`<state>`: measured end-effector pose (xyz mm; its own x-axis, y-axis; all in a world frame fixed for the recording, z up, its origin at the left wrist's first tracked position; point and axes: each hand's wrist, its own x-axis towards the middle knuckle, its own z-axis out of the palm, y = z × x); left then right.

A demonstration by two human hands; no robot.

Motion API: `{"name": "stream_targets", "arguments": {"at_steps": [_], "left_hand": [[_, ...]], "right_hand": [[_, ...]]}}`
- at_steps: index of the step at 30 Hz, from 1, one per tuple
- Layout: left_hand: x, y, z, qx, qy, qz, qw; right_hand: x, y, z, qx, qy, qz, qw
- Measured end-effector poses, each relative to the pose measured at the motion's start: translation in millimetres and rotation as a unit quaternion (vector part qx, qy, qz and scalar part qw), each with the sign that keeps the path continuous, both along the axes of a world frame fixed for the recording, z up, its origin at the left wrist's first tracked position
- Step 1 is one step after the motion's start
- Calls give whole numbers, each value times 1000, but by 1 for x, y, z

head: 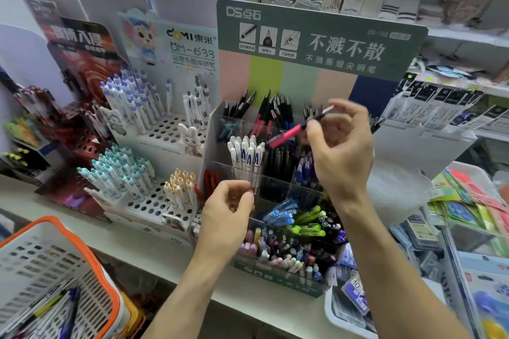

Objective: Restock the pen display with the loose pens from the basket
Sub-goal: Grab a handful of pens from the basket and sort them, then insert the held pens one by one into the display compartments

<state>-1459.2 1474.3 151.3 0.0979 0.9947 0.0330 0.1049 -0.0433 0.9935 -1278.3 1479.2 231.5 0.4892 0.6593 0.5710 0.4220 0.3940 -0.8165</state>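
The right hand (340,146) pinches a pink pen (292,132), slanting down-left over the display (275,173)'s rear compartments; the left hand (228,212) hangs curled, empty.

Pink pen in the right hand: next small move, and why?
Probably lower the pink pen tip-down into the back compartment holding matching pink-and-black pens. The right hand pinches it tilted just above that clear display, and the same kind stands upright there. The left hand hovers loosely curled and looks empty, though that is hard to tell.
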Motion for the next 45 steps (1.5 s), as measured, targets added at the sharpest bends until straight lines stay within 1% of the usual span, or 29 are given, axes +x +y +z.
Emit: {"name": "stream_targets", "arguments": {"at_steps": [2,4,6,8,10,12,14,17,19,21,22,24,27,29,31,33,34,36,37,39,40,42,45], "left_hand": [[-4,2,-2,-5,9,1,1000],[-8,2,-4,-12,19,-1,1000],[-14,1,-7,-16,32,1,999],[-21,-1,-7,-19,36,5,999],[-28,-1,-8,-21,37,12,999],[-37,1,-13,-21,48,24,998],[-47,2,-19,-26,51,38,998],[-64,2,-23,-36,55,63,996],[-80,2,-27,-42,67,83,993],[-103,0,-35,-48,88,115,988],[-117,-1,-40,-48,107,136,984],[-151,-6,-50,-54,160,182,969],[-212,-17,-72,-80,256,233,935],[-256,-27,-96,-106,323,245,908],[-298,-40,-121,-133,376,248,883],[-334,-53,-148,-188,426,231,854],[-350,-59,-162,-234,448,208,837],[-375,-69,-191,-334,475,151,800],[-385,-73,-205,-369,479,123,787],[-401,-79,-227,-406,485,88,769],[-408,-78,-237,-412,492,78,763],[-424,-66,-251,-405,508,69,757],[-443,-37,-270,-359,554,67,748]], "right_hand": [[-3,23,16,71,-72,-35,994],[-7,48,25,99,-132,-52,985],[-9,70,24,76,-193,-60,976],[-10,88,15,26,-263,-67,962],[-10,98,3,-25,-343,-82,935],[-12,101,-4,-50,-400,-104,909],[-15,100,-5,-41,-420,-136,896],[-27,89,-2,10,-408,-145,901],[-47,80,-5,44,-400,-89,911],[-81,69,-19,56,-390,14,919],[-100,64,-29,51,-387,69,918],[-141,58,-56,25,-398,171,901],[-208,45,-99,-13,-415,299,859],[-255,33,-123,-32,-435,372,819],[-301,23,-148,-93,-465,446,759],[-345,18,-175,-158,-508,504,681],[-365,18,-190,-187,-529,526,639],[-399,20,-217,-235,-575,546,562],[-413,22,-230,-255,-600,546,526],[-437,30,-254,-285,-642,536,469],[-448,37,-264,-293,-657,529,451],[-468,54,-286,-310,-677,512,428],[-500,75,-327,-329,-703,488,399]]}}
